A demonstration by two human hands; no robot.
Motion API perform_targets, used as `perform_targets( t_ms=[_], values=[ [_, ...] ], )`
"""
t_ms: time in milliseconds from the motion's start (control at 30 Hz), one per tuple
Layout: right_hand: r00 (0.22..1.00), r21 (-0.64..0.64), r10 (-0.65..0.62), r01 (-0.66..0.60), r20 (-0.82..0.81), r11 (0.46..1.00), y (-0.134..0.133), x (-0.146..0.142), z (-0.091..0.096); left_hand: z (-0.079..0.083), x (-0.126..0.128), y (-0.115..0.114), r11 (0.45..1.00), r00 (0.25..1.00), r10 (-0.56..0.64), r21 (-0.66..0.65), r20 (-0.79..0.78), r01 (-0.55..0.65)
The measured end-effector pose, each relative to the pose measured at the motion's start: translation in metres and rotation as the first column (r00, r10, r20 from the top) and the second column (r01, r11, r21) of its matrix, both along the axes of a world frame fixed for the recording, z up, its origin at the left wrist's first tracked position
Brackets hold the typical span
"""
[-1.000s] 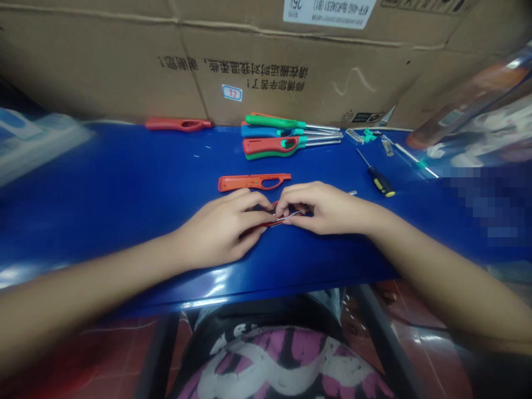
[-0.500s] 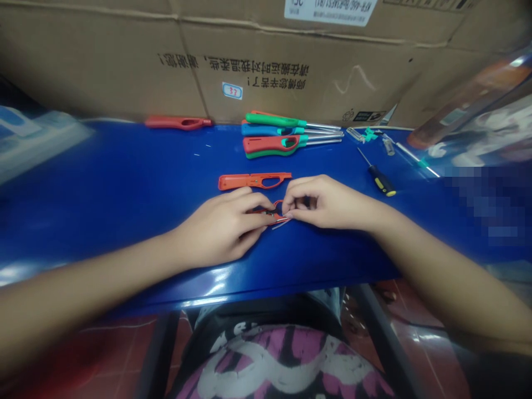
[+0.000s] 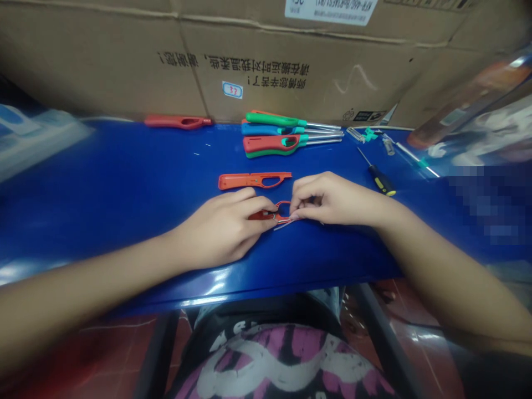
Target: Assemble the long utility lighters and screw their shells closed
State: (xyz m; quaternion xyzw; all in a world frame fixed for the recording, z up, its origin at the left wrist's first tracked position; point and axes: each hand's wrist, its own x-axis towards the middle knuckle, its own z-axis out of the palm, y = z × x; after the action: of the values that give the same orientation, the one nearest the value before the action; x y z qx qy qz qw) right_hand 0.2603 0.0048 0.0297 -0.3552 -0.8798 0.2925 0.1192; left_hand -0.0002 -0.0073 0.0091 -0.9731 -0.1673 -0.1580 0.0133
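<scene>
Low over the blue table, my left hand (image 3: 230,224) is closed on an orange lighter half-shell (image 3: 284,203), whose trigger loop shows between my hands. Small dark and metal parts sit inside it near my left fingertips; their kind is too small to make out. My right hand (image 3: 318,199) pinches at the shell's narrow end, where a thin pale wire (image 3: 282,225) runs along the lower edge into the fingertips. Just beyond, the other orange half-shell (image 3: 239,181) lies with its inner side up, touched by neither hand.
Several assembled lighters (image 3: 270,145) with metal barrels are stacked before the cardboard box (image 3: 124,72). A red casing (image 3: 177,122) lies left of them. To the right are a screwdriver (image 3: 381,180), small clear and green parts (image 3: 369,134) and a blurred orange-tinted bottle (image 3: 461,105).
My right hand has shifted slightly right and away from the left, still pinching. More of the trigger loop and the pale wire shows between my hands.
</scene>
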Motion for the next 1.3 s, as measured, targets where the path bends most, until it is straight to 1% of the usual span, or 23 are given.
perform_targets(
  t_ms=[333,467,633,800,967,1067,1133,1200,1267,1300],
  values=[
    [0.996,0.098,0.049,-0.056,0.077,0.994,-0.004,-0.003,0.006,-0.001,0.001,-0.001,0.994,0.998,-0.010,0.112,-0.067,0.018],
    [0.996,0.091,0.050,-0.057,0.078,0.994,-0.003,-0.001,0.006,0.000,0.002,0.000,0.996,0.999,-0.028,0.082,-0.045,0.031],
    [0.999,0.034,0.029,-0.031,0.045,0.999,0.000,0.006,0.005,0.000,0.002,0.001,0.997,0.999,-0.039,0.068,-0.027,0.041],
    [0.999,-0.001,0.007,-0.007,0.051,1.000,0.002,0.009,0.005,-0.002,0.000,0.001,0.997,0.999,-0.046,0.057,-0.012,0.047],
    [0.999,-0.026,0.000,0.002,0.050,1.000,0.001,0.009,0.004,-0.007,-0.001,0.004,0.999,0.999,-0.028,-0.024,0.021,0.028],
    [1.000,-0.017,-0.020,0.020,0.009,1.000,0.002,0.009,0.005,-0.010,-0.002,0.008,0.996,0.995,-0.027,-0.078,0.098,0.035],
    [0.997,0.039,-0.052,0.054,-0.049,0.998,0.005,0.011,0.004,-0.013,-0.004,0.010,0.995,0.989,-0.016,-0.097,0.146,0.030],
    [0.990,0.169,-0.115,0.128,-0.086,0.977,0.009,0.016,0.003,-0.015,-0.006,0.013,0.995,0.984,-0.021,-0.093,0.176,0.038],
    [0.974,0.300,-0.215,0.227,-0.071,0.926,0.015,0.023,0.002,-0.017,-0.009,0.014,0.995,0.981,-0.010,-0.094,0.194,0.029],
    [0.957,0.353,-0.286,0.284,-0.047,0.892,0.019,0.028,0.001,-0.017,-0.010,0.015,0.995,0.982,-0.007,-0.094,0.188,0.025]
  ],
)
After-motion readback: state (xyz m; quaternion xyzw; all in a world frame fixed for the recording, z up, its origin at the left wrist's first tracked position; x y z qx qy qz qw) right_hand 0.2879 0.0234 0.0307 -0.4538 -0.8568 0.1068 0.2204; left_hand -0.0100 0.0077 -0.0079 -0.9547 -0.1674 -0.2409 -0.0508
